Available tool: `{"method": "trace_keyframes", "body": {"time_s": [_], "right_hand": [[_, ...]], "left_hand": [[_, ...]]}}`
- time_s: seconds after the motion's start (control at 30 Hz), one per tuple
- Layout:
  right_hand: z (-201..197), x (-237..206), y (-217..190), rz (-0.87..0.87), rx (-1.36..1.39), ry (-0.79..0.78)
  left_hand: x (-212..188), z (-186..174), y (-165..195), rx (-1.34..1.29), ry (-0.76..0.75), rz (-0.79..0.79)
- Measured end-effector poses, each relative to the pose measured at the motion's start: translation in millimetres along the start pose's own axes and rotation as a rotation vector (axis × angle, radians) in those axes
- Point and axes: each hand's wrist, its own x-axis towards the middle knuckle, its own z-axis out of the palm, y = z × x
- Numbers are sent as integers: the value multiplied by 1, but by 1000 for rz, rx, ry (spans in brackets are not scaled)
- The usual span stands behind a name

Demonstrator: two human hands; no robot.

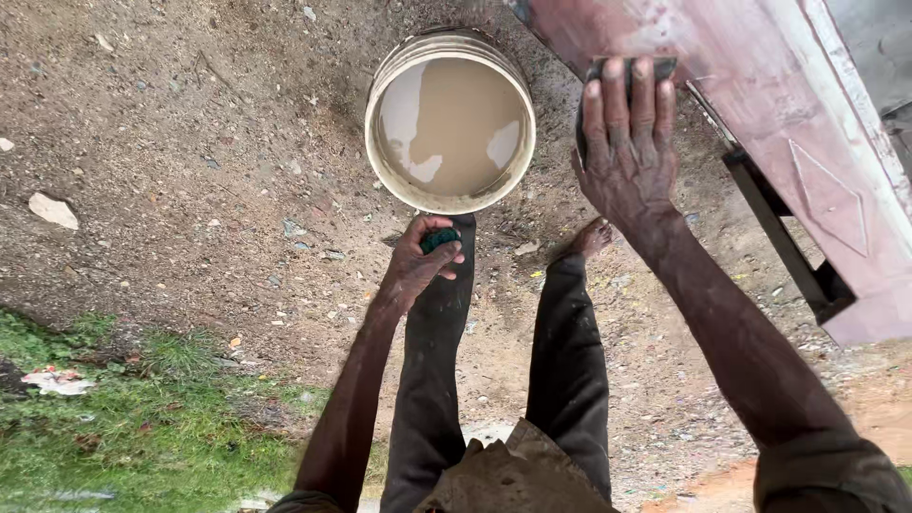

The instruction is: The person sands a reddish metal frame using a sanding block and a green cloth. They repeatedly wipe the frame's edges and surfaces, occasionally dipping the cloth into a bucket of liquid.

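Sanding pad (596, 71) pressed flat under right hand (627, 152); left hand (418, 261) grip pinching green object (439, 238).

Dark sanding pad (665, 66) flat on pink panel (760, 104); green scrubber (439, 238) in fist.

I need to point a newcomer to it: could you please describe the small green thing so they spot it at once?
Find the white bucket of muddy water on the dirt. Just below its rim, the left hand is closed around the green pad, the only dark green thing there.
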Motion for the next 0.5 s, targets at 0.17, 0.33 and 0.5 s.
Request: {"method": "trace_keyframes", "body": {"time_s": [0.17, 0.33, 0.5], "right_hand": [[4, -42, -38, 85, 489, -93], [53, 23, -102, 733, 1068, -476], [124, 89, -121, 590, 1283, -291]], "left_hand": [[3, -8, 26, -79, 178, 148], [68, 1, 51, 68, 276, 279], [173, 9, 38, 618, 272, 403]]}}
